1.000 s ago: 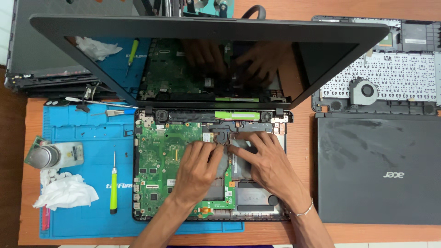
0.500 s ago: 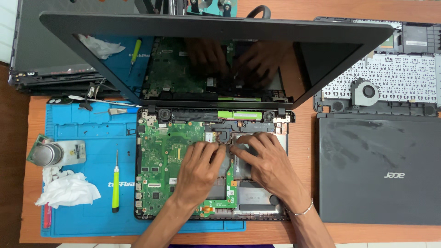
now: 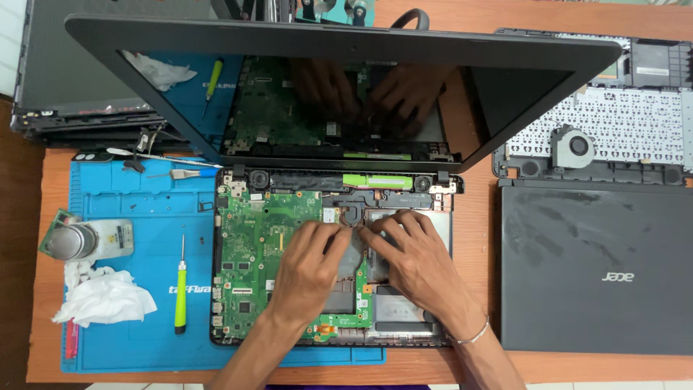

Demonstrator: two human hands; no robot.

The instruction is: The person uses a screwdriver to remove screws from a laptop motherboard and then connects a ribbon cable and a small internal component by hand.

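Both my hands are down on the opened black laptop base with its green motherboard [image 3: 260, 253] exposed, which sits in the middle of the desk, half on the blue silicone repair mat [image 3: 137, 217]. My left hand [image 3: 310, 271] lies flat, fingertips pressing on the dark metal heatsink plate [image 3: 351, 249] near the middle of the board. My right hand [image 3: 415, 263] comes in from the other side, its fingertips meeting the left ones just below the hinge bar. Neither hand is closed around anything that I can see: fingers spread, pressing rather than gripping. If there's a small part pinched under the fingertips, I can't tell, my own fingers hide it.

I'd guess both hands are in there to keep the plate steady from 2 sides while it seats.

The glossy black screen lid [image 3: 346, 87] is tilted open right over the back edge, so it crowds things up top and reflects my hands. A light green bar [image 3: 377, 181] runs along the hinge line just beyond my fingers.

To the left on the mat: a screwdriver with a lime green handle [image 3: 180, 296], a crumpled white tissue [image 3: 101, 300], a small round metal tin [image 3: 72, 240], and tweezers [image 3: 180, 173]. To the right, well apart: a closed dark grey laptop [image 3: 592, 267] and, behind it, an upturned keyboard panel [image 3: 621, 123] with a small round cooling fan [image 3: 574, 146] lying on it.
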